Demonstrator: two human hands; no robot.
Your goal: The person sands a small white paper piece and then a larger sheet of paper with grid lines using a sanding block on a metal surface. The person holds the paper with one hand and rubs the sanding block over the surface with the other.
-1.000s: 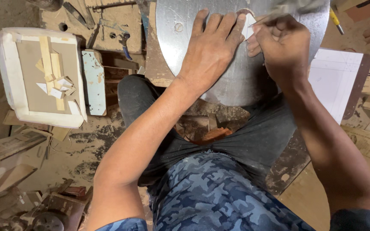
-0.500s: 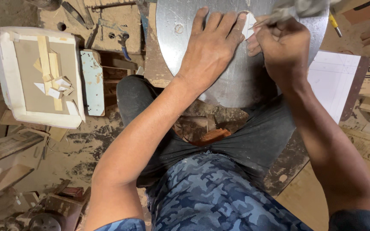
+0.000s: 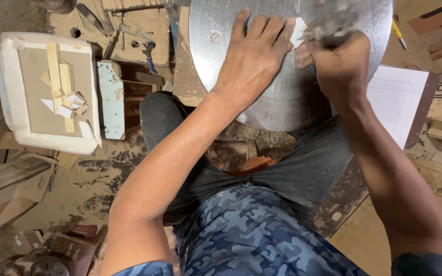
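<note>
Left hand (image 3: 254, 61) spread flat, grip open, pinning a small white paper piece (image 3: 298, 33) onto the round metal plate (image 3: 287, 97) on the lap; right hand (image 3: 336, 64) fisted around a blurred tool (image 3: 333, 23); paper likely light, flimsy, best held by flat fingertip pressure.

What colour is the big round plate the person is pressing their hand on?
The round plate is dull silver-grey bare metal with faint scuffs; the head view shows it, with the left hand flat on it.

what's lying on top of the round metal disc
The left hand lies flat on the metal disc, fingers pinning a small white piece. The right hand hides its tool.
</note>
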